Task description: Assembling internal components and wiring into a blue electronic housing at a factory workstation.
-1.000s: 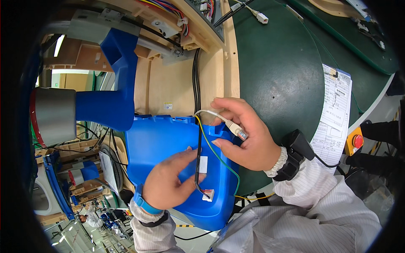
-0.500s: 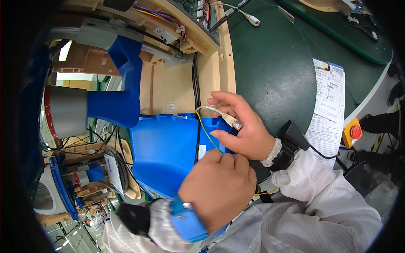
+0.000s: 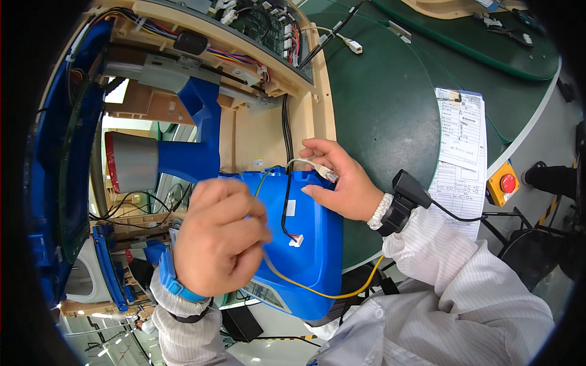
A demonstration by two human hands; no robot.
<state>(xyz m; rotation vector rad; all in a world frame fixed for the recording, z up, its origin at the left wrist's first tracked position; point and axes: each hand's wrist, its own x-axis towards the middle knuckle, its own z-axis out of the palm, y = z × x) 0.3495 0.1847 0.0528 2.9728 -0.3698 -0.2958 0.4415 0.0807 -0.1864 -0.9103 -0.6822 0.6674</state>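
Head view: the right hand (image 3: 342, 183) pinches a small connector (image 3: 328, 175) above the blue housing (image 3: 311, 244), steadying it, while the curled left hand (image 3: 220, 238) pulls the yellow wire (image 3: 317, 293) taut.

A white printed paper sheet (image 3: 462, 155), long and rectangular with dark lines of print, lies on the right part of the green table (image 3: 390, 122), its near end hanging over the table's curved edge. A small white rectangular label (image 3: 291, 208) sits on the blue housing (image 3: 317, 256) near the middle. Just above the housing's far edge, a tiny yellowish sticker (image 3: 259, 163) is stuck on the beige panel (image 3: 250, 137).
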